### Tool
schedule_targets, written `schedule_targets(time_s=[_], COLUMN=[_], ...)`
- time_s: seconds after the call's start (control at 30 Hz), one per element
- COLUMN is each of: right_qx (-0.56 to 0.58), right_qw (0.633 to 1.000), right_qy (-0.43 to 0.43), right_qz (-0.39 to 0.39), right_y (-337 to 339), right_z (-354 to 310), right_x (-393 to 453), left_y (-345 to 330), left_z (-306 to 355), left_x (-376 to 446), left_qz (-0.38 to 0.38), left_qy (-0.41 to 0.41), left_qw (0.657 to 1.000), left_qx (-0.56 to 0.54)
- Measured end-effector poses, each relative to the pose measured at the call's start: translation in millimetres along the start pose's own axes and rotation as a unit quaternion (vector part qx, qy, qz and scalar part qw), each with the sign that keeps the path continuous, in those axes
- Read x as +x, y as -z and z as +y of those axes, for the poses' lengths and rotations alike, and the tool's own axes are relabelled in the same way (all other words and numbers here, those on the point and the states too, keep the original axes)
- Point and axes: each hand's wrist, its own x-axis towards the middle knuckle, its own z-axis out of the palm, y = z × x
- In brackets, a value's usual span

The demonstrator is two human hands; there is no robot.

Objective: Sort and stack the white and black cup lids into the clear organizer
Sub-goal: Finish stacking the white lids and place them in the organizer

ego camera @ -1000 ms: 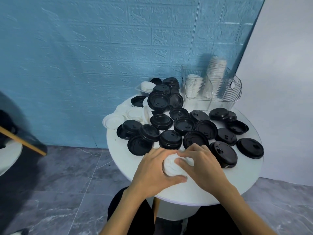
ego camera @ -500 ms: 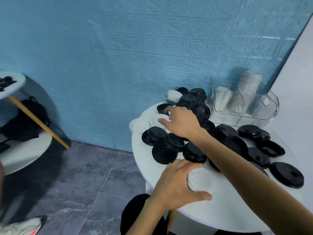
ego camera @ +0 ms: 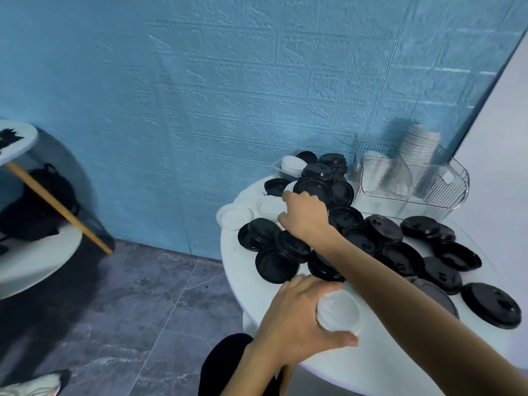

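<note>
Both hands busy: left hand (ego camera: pixel 297 315) at lower centre of frame grips a small stack of white lids (ego camera: pixel 339 310) by the rim, thumb curled under, held just above the near edge of the table (ego camera: pixel 380 364). Right hand (ego camera: pixel 306 215) reaches across to the frame's centre, fingers curled down onto loose white lids (ego camera: pixel 270 206) at the table's left edge; whether it has one pinched cannot be told. Those loose lids lie up and left of the held stack, nearer the right hand. Black lids (ego camera: pixel 383 227) spread between. Clear organizer (ego camera: pixel 445 195) sits upper right, well apart from both hands, white lids stacked inside. Likely next: add a lid to the held stack.
</note>
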Motion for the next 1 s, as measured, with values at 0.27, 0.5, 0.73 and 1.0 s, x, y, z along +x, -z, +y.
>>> schedule_targets(time_s=[0.27,0.5,0.73,1.0], right_qx=[0.171,0.499,0.639,0.504], right_qw=[0.983,0.862,0.759,0.852], right_qy=[-0.038,-0.047,-0.096,-0.137], right_qz=[0.053,0.073,-0.080,-0.043], right_y=[29,75,45,14], right_z=[27,57,84,89], right_x=[-33,-122,-199,-207], left_y=[-1,-2,-2,2], left_z=[-2,-2,-1,0], left_x=[0,1,3,2], left_qz=[0.000,0.016,0.015,-0.014], left_qy=[0.003,0.002,0.037,0.015], left_qw=[1.000,1.000,0.999,1.000], left_qx=[0.005,0.001,-0.004,0.023])
